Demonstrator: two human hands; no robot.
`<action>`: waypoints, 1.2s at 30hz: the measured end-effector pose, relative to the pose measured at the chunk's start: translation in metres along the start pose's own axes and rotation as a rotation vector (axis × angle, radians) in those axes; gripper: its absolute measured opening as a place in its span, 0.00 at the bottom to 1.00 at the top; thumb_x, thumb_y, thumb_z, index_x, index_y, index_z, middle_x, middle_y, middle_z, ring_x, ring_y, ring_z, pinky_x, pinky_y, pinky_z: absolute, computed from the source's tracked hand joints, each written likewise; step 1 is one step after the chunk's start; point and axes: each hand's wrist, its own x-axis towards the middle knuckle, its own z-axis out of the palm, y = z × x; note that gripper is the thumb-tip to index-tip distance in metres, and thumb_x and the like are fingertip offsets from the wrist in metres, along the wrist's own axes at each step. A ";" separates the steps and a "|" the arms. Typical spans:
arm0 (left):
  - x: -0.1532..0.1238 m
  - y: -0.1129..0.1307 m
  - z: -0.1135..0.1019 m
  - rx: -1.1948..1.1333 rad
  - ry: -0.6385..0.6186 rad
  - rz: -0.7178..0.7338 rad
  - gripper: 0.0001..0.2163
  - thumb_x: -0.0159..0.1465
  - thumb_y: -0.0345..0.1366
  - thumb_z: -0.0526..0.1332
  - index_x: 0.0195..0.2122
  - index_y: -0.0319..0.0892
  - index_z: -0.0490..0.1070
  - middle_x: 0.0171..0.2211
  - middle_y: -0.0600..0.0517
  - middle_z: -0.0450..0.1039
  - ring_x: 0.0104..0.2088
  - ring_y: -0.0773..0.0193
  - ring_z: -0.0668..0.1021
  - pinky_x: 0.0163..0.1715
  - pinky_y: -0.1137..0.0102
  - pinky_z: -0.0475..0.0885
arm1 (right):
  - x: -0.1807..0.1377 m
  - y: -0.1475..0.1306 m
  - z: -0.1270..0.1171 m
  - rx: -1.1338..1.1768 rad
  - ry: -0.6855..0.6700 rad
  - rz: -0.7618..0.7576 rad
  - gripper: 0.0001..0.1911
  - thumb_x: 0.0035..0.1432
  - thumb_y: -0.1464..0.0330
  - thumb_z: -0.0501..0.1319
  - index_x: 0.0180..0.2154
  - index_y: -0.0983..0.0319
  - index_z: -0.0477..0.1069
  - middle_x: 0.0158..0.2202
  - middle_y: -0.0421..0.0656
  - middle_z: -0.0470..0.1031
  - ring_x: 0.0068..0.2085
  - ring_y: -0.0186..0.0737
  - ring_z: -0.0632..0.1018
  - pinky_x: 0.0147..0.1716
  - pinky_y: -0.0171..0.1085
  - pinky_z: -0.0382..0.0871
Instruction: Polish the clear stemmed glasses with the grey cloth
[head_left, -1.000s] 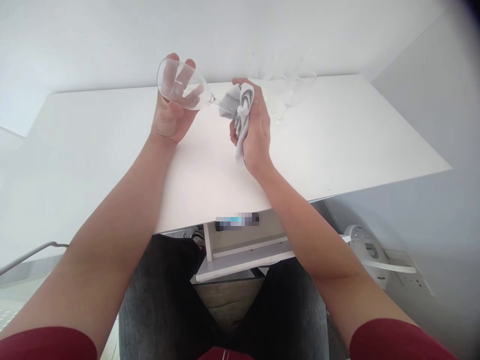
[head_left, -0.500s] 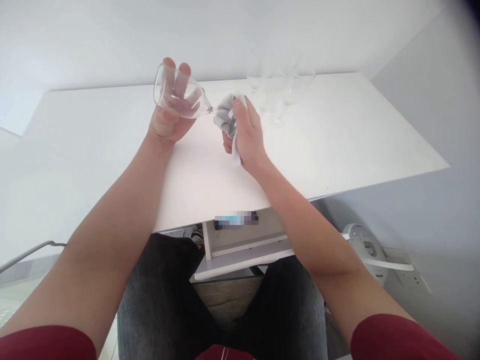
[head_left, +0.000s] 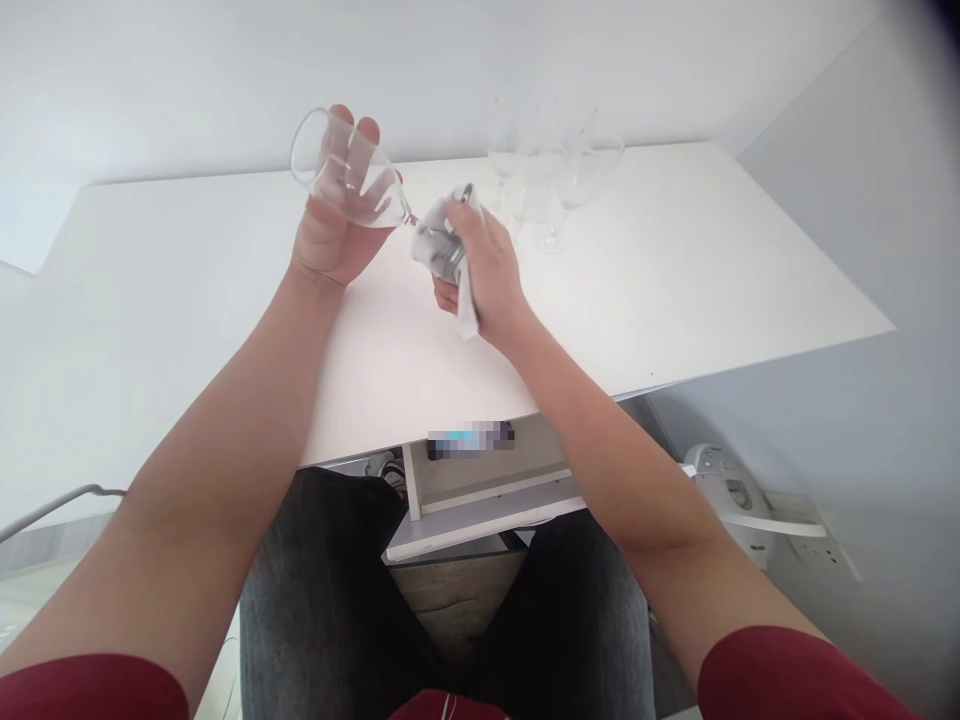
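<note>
My left hand (head_left: 334,215) cradles the bowl of a clear stemmed glass (head_left: 360,180) from behind and below, fingers curled round it. The glass lies tilted, its rim toward the upper left and its stem pointing right. Over the stem is a light grey cloth (head_left: 439,240), gripped by my right hand (head_left: 487,260). The cloth hides the lower stem and the foot. One corner of it hangs below my right fingers. Both hands are above the white tabletop (head_left: 420,380).
Several clear stemmed glasses (head_left: 551,180) stand together at the back of the table, right of my hands, near the wall. An open drawer (head_left: 487,490) below the table's front edge holds a blurred-out item (head_left: 471,440). A white appliance (head_left: 731,495) is low at the right.
The glass has turned so its rim opens more toward me and sits slightly further left. My right hand and the cloth have shifted a little left along the stem.
</note>
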 end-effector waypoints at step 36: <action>0.008 0.020 0.029 -0.033 -0.037 -0.072 0.38 0.52 0.72 0.67 0.60 0.62 0.72 0.59 0.61 0.76 0.55 0.57 0.79 0.52 0.63 0.77 | -0.003 0.005 0.001 0.265 -0.250 -0.041 0.26 0.75 0.46 0.52 0.40 0.61 0.71 0.38 0.42 0.75 0.41 0.39 0.78 0.44 0.39 0.77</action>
